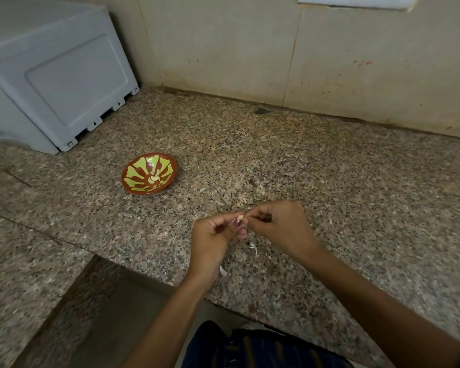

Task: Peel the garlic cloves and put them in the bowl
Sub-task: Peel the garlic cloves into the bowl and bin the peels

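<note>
- Garlic clove (240, 217) sits pinched between the two hands, held above the granite counter (329, 181) near its front edge
- Left hand (215, 235) grips the clove from below and the left, fingers curled round it, thumbnail facing up
- Right hand (279, 224) meets it from the right, fingertips nipping at the clove's tip, seemingly on a bit of skin; too small to tell how much skin is left on
- Clove's long axis cannot be made out; only a pale end shows between the fingers
- Bowl (133, 179), red-brown with yellow-green pattern, stands up and to the left of the hands, well apart; left hand is the nearer one to it
- Peeled cloves (154, 177) already lie in the bowl's centre
- Path from hands to bowl runs over bare counter; nothing stands in the way
- Papery skin scraps (253, 247) lie on the counter just below the hands, another by the left wrist
- Grey plastic crate (51, 81) rests tilted behind the bowl, in the corner against the tiled wall (250, 49)
- Judgement: peeling in hand, drop into the bowl not yet done
</note>
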